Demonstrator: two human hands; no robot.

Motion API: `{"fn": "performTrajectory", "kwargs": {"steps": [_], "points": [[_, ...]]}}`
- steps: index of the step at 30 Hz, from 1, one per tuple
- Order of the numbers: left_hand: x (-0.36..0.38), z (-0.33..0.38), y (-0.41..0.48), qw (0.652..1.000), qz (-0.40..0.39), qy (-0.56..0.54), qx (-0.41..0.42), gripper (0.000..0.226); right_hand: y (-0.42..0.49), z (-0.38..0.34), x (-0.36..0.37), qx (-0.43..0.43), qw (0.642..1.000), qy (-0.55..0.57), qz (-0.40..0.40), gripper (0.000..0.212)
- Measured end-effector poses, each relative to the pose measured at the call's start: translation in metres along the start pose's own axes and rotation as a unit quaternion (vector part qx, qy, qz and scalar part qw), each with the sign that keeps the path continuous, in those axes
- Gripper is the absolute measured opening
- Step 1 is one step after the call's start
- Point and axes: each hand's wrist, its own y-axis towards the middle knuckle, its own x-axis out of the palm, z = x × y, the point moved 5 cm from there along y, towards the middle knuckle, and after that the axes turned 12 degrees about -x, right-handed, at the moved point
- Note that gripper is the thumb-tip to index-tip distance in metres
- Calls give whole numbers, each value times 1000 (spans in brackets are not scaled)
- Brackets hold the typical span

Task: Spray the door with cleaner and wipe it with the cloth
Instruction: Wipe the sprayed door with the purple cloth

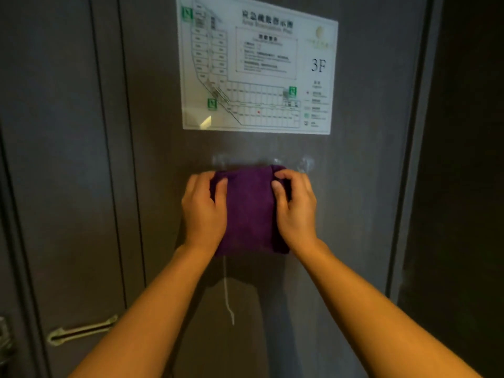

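Note:
A dark grey door (354,214) fills the view. A folded purple cloth (249,211) is held in front of the door's middle, just below a row of clear hooks. My left hand (203,211) grips the cloth's left edge, thumb on its front. My right hand (296,208) grips the right edge the same way. A white thread (227,293) dangles from the cloth's bottom. No spray bottle is in view.
A white evacuation plan sign (257,65) marked 3F is fixed to the door above the cloth. Clear plastic hooks (305,163) sit just over the cloth. A metal lever handle (81,331) is at the lower left, on the frame side.

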Motion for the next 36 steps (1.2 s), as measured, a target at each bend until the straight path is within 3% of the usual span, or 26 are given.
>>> {"fn": "performTrajectory", "kwargs": {"steps": [5, 9, 12, 15, 17, 20, 24, 29, 32, 36], "points": [[-1, -1, 59, 990, 24, 125, 64, 22, 40, 6, 56, -41, 999, -9, -28, 25], [5, -14, 75, 959, 70, 261, 80, 26, 51, 21, 81, -10, 994, -75, -85, 27], [4, -19, 73, 962, 97, 247, 67, 27, 49, 11, 80, -64, 973, -217, -36, 19], [-1, -15, 73, 967, 125, 215, 55, 26, 49, -4, 87, -16, 978, -198, -63, 21], [0, -12, 74, 964, 115, 228, 70, 25, 41, -15, 99, 38, 986, -134, -86, 39], [-1, -13, 78, 959, 89, 251, 94, 27, 20, -32, 118, 8, 984, -136, -111, 67], [-17, -26, 77, 947, 77, 287, 124, 18, 9, -19, 127, -39, 972, -185, -139, 68], [-27, -53, 57, 922, 23, 343, 178, 47, 16, -5, 133, -72, 957, -230, -164, 80], [-27, -67, 43, 917, 6, 363, 164, 57, 13, 0, 136, -81, 949, -258, -161, 87], [-24, -86, 26, 905, 7, 399, 147, 64, -2, 3, 136, -82, 950, -259, -155, 80]]}}
